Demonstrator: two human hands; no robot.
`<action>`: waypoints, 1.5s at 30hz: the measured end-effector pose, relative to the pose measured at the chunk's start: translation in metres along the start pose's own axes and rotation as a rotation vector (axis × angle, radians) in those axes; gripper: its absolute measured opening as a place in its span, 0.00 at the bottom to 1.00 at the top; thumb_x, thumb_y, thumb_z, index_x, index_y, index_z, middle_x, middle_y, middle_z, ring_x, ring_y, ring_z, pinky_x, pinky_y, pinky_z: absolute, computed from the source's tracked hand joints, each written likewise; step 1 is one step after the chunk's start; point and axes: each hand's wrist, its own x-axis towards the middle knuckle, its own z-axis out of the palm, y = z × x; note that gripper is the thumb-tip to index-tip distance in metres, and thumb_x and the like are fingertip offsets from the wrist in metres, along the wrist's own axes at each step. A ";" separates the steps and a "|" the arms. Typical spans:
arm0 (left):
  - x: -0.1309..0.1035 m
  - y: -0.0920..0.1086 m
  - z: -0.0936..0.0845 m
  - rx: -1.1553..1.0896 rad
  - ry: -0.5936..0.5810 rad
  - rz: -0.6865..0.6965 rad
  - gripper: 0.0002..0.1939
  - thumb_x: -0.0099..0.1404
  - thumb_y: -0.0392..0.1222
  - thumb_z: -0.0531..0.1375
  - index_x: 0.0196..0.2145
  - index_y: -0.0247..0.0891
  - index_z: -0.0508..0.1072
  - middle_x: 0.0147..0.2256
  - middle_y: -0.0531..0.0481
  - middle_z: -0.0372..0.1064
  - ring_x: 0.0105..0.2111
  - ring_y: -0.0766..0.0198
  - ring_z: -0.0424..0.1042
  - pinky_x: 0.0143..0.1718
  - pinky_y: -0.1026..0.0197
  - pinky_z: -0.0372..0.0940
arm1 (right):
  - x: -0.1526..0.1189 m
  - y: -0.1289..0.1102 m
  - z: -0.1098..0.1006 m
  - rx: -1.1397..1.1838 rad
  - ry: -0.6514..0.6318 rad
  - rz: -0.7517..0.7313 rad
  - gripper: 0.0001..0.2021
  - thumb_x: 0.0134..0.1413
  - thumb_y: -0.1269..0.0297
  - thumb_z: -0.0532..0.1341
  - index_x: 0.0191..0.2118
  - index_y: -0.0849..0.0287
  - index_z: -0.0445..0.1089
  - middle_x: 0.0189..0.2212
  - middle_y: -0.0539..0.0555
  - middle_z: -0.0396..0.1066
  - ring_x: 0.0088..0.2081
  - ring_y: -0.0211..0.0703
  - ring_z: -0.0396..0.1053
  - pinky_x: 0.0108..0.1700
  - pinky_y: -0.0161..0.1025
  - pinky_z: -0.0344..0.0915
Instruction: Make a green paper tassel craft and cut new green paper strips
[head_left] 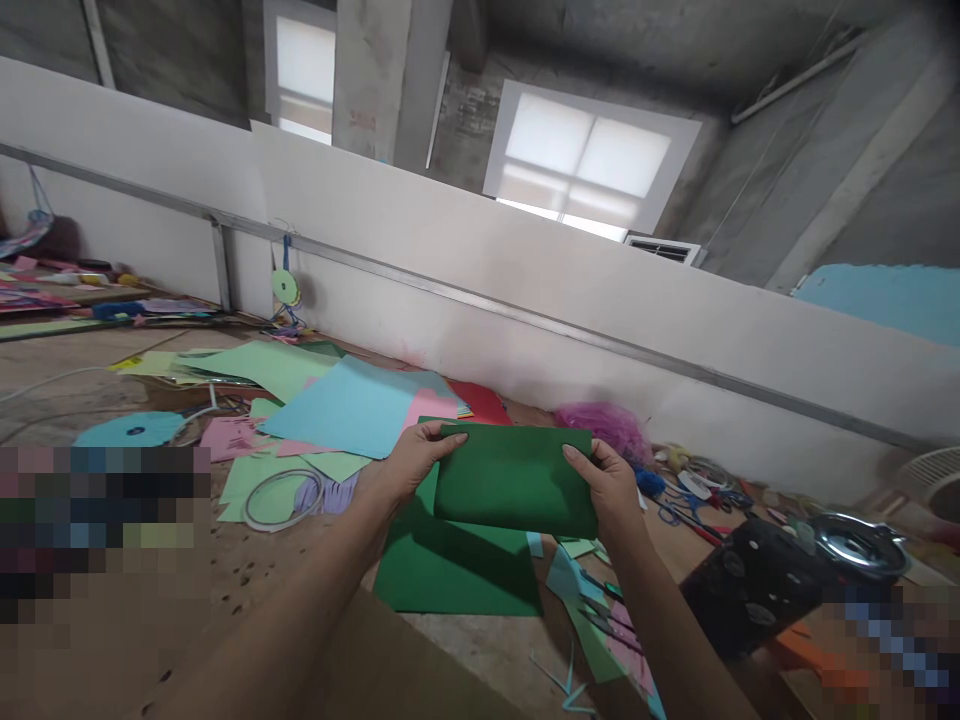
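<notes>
A dark green rectangle of paper (517, 480) is held up between both hands. My left hand (416, 458) pinches its upper left corner, thumb on the near face. At the upper right edge, my right hand (606, 482) grips it the same way. Below the held piece, a larger green sheet (465, 575) lies on the table, partly hidden behind it and shaded. Scissors (611, 625) rest on paper scraps just right of that sheet.
Light blue paper (352, 400) and light green sheets (255, 365) lie at the back left, near a coiled ring (283, 500). To the right are a black cylinder (757, 585), a metal lid (861, 545) and a pink mesh bundle (604, 425). A low white wall (450, 240) runs behind.
</notes>
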 end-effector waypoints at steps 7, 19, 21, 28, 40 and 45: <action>0.004 -0.005 -0.004 0.035 -0.005 0.003 0.18 0.47 0.48 0.73 0.34 0.36 0.80 0.33 0.48 0.79 0.34 0.59 0.75 0.40 0.59 0.66 | 0.003 0.002 0.000 0.021 -0.001 -0.010 0.18 0.37 0.54 0.74 0.29 0.57 0.69 0.21 0.46 0.70 0.22 0.38 0.66 0.25 0.37 0.68; 0.003 0.002 -0.001 0.086 0.013 -0.031 0.19 0.46 0.51 0.74 0.32 0.37 0.80 0.31 0.48 0.79 0.31 0.60 0.73 0.34 0.61 0.66 | 0.008 0.005 -0.002 0.023 -0.033 -0.076 0.14 0.40 0.55 0.73 0.27 0.56 0.69 0.22 0.46 0.69 0.23 0.38 0.65 0.26 0.37 0.66; 0.002 0.003 -0.001 0.091 0.025 -0.032 0.19 0.45 0.51 0.74 0.32 0.38 0.80 0.31 0.49 0.78 0.31 0.60 0.73 0.34 0.62 0.66 | 0.007 0.004 -0.001 0.038 -0.038 -0.083 0.14 0.41 0.55 0.72 0.27 0.56 0.69 0.22 0.46 0.69 0.23 0.38 0.65 0.26 0.37 0.66; 0.001 0.004 0.000 0.141 0.046 0.001 0.19 0.44 0.52 0.74 0.31 0.38 0.80 0.31 0.48 0.78 0.32 0.58 0.73 0.34 0.61 0.66 | 0.003 -0.001 0.003 0.045 -0.040 -0.081 0.15 0.41 0.54 0.72 0.27 0.56 0.68 0.21 0.45 0.68 0.22 0.38 0.63 0.25 0.36 0.65; 0.004 -0.004 -0.003 0.138 0.018 0.019 0.18 0.47 0.52 0.73 0.31 0.37 0.79 0.31 0.49 0.78 0.31 0.61 0.72 0.35 0.62 0.65 | 0.006 0.002 -0.002 -0.003 -0.036 -0.085 0.16 0.42 0.51 0.71 0.27 0.55 0.69 0.21 0.45 0.68 0.23 0.37 0.64 0.27 0.35 0.64; 0.004 -0.006 -0.003 0.102 -0.002 0.015 0.18 0.49 0.52 0.72 0.33 0.37 0.79 0.32 0.49 0.78 0.32 0.60 0.73 0.36 0.61 0.65 | 0.005 0.002 0.000 0.014 -0.033 -0.089 0.15 0.44 0.52 0.71 0.28 0.56 0.69 0.21 0.45 0.68 0.23 0.37 0.64 0.27 0.35 0.64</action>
